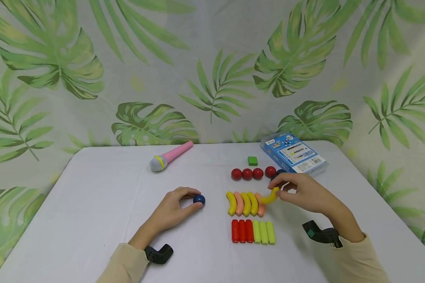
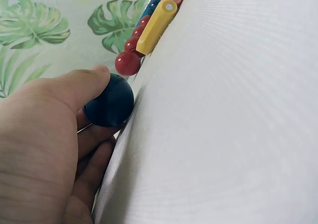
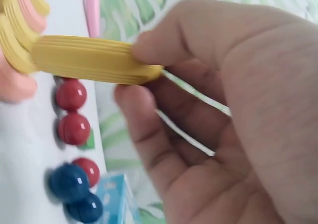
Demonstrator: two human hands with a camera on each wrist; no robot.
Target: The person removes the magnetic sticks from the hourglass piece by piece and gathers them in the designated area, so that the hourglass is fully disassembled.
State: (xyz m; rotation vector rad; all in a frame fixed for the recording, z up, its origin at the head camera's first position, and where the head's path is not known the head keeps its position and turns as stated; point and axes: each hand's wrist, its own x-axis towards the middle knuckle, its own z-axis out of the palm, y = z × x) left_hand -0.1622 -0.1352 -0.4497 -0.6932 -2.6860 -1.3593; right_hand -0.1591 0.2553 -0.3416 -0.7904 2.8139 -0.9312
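My left hand pinches a dark blue ball between thumb and fingers, low over the white table. In my right hand a yellow curved rod is gripped by one end. Its other end points at a row of curved rods, yellow and salmon, lying side by side; whether it touches them I cannot tell. Red balls line up behind that row, with dark blue balls at their right end, partly hidden by my right hand in the head view.
In front of the curved row lie straight red rods and light green rods. A green block sits behind the balls. The blue-labelled box lies back right. Back left is a pink toy microphone.
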